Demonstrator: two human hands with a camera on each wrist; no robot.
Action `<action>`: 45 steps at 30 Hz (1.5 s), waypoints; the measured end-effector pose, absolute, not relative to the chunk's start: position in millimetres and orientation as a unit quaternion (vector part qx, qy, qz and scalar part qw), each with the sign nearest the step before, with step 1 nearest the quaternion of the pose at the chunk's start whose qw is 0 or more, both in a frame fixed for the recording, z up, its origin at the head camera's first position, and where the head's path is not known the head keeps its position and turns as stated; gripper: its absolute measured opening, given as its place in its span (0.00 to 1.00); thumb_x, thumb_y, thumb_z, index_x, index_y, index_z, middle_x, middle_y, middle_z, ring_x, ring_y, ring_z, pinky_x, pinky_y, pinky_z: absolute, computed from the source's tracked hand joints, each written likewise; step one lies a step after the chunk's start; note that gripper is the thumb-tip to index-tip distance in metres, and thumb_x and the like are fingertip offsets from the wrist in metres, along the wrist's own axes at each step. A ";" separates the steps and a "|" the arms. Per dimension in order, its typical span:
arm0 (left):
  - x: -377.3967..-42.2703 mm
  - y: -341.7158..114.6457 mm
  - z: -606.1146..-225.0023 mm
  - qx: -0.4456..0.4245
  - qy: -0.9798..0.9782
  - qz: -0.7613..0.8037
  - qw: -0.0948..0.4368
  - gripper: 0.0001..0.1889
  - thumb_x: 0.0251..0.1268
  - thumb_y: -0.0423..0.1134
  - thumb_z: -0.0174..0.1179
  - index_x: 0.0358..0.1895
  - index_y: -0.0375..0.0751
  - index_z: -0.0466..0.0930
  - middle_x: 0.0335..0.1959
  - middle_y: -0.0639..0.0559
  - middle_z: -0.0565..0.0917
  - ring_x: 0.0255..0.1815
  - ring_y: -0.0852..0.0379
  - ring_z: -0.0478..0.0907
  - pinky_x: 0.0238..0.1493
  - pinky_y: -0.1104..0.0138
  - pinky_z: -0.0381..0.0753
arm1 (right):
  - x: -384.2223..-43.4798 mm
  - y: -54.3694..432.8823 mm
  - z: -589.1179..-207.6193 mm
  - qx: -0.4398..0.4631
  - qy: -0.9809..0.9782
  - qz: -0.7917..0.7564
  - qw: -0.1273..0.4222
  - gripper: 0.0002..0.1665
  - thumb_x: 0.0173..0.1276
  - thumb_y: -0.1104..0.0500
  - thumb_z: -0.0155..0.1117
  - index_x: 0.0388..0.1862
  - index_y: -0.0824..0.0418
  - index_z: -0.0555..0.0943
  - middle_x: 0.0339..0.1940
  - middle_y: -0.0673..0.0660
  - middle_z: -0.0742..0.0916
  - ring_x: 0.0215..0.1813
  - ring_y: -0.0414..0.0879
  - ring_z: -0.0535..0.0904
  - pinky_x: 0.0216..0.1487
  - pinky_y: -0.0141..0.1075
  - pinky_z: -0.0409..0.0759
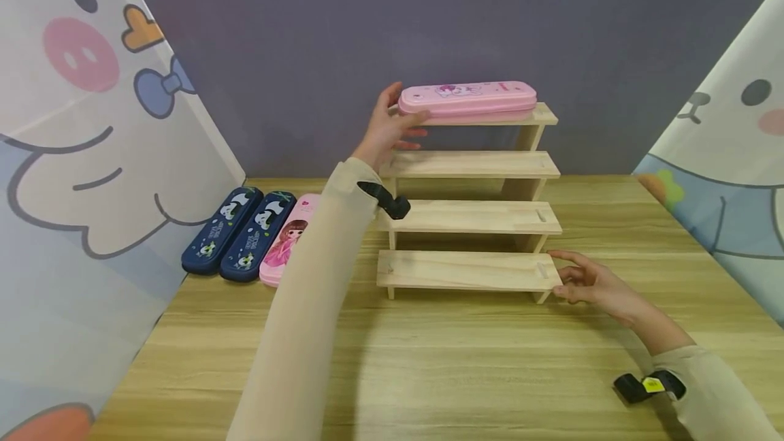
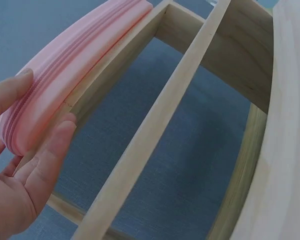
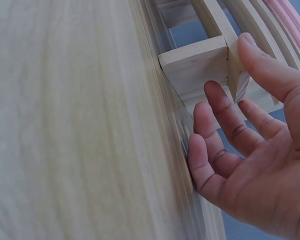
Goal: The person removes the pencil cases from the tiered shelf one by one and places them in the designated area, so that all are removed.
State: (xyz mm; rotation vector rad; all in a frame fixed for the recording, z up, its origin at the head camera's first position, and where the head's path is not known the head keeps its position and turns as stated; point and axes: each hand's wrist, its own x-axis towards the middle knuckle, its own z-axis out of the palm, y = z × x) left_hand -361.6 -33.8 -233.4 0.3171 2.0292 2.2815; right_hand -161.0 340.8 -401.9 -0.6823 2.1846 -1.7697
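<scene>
A light wooden shelf rack [image 1: 471, 216] with several stepped tiers stands on the table. On its top tier lies a pink pencil case [image 1: 468, 99] with a cartoon print and a zipper round its side. My left hand [image 1: 392, 124] holds the left end of this case, one finger against its zipper side [image 2: 27, 100], the others around the end and near the shelf board. My right hand [image 1: 591, 284] grips the right end of the lowest tier [image 1: 465, 271], its thumb on one side of the board and curved fingers on the other, as the right wrist view shows.
Two dark blue panda pencil cases [image 1: 214, 231] [image 1: 258, 237] and a pink one with a doll print [image 1: 284, 247] lie side by side at the table's left; my left sleeve partly covers the pink one. Cartoon-printed panels [image 1: 141, 175] [image 1: 735, 175] flank the table, a grey wall [image 1: 294, 67] behind.
</scene>
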 end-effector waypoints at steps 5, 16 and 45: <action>-358.7 -31.2 -235.6 0.101 0.656 0.747 0.036 0.47 0.58 0.32 0.73 0.78 0.55 0.55 0.65 0.55 0.67 0.40 0.47 0.85 0.36 0.54 0.89 | -161.4 342.6 -401.7 -0.235 0.747 -0.609 0.126 0.40 0.71 0.76 0.55 0.71 0.39 0.66 0.47 0.47 0.85 0.40 0.39 0.81 0.35 0.31 0.80; -348.0 -16.9 -240.8 0.117 0.639 0.759 0.037 0.38 0.58 0.30 0.72 0.72 0.47 0.66 0.56 0.49 0.74 0.36 0.52 0.82 0.27 0.61 0.88 | -161.5 344.8 -403.0 -0.235 0.742 -0.614 0.130 0.40 0.71 0.76 0.55 0.71 0.39 0.67 0.46 0.47 0.85 0.35 0.38 0.76 0.30 0.34 0.75; -313.3 -16.1 -262.0 0.149 0.552 0.812 -0.119 0.35 0.44 0.17 0.74 0.60 0.37 0.74 0.53 0.50 0.70 0.41 0.53 0.80 0.40 0.47 0.87 | -164.9 344.5 -404.3 -0.245 0.732 -0.623 0.123 0.41 0.70 0.78 0.54 0.72 0.42 0.66 0.44 0.49 0.85 0.34 0.38 0.75 0.28 0.36 0.74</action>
